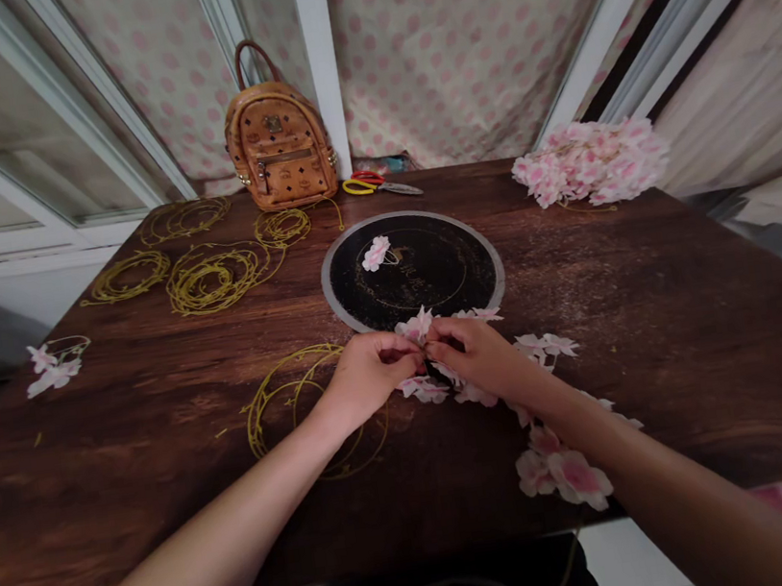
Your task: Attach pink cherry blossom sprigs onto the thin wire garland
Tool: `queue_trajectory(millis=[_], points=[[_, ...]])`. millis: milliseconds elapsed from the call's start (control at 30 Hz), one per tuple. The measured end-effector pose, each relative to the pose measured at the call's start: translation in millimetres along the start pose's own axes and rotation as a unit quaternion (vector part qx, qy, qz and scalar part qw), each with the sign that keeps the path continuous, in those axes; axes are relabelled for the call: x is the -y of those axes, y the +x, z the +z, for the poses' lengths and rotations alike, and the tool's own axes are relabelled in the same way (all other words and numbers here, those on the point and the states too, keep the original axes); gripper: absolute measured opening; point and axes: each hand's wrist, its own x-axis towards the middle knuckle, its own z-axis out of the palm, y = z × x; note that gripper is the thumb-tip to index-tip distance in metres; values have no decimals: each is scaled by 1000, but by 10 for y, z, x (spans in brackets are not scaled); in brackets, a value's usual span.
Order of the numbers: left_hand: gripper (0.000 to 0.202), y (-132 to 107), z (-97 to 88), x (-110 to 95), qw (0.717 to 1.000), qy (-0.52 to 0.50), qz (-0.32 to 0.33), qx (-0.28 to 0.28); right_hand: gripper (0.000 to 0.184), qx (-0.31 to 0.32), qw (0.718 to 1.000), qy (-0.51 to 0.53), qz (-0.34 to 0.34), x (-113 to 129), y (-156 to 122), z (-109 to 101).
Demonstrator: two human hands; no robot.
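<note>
Both hands meet over the dark wooden table, just in front of a round black mat (pixel 428 302). My left hand (pixel 377 370) pinches at a pale pink artificial flower garland (pixel 578 477), thumb against fingers. Close beside it, my right hand (pixel 470 352) pinches the same garland near a blossom. From there the garland trails under my right forearm toward the table's front edge. The exact bit between the fingertips is hidden. A loose coil of yellow-green stem wire (pixel 257 428) lies next to my left wrist. One small loose blossom (pixel 377 253) rests on the mat.
Several coils of yellow-green wire (pixel 214 277) lie at the back left, near a tan backpack (pixel 280 149). Scissors (pixel 380 184) with red and yellow handles are at the back edge. A pink flower heap (pixel 591 163) sits back right; a few blossoms (pixel 52 368) lie far left.
</note>
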Motion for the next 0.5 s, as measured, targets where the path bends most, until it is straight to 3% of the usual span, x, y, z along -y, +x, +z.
queue_trajectory(millis=[500], points=[[9, -13, 18, 34, 999, 37, 27, -26, 14, 9, 1000, -6, -7, -13, 1, 12]])
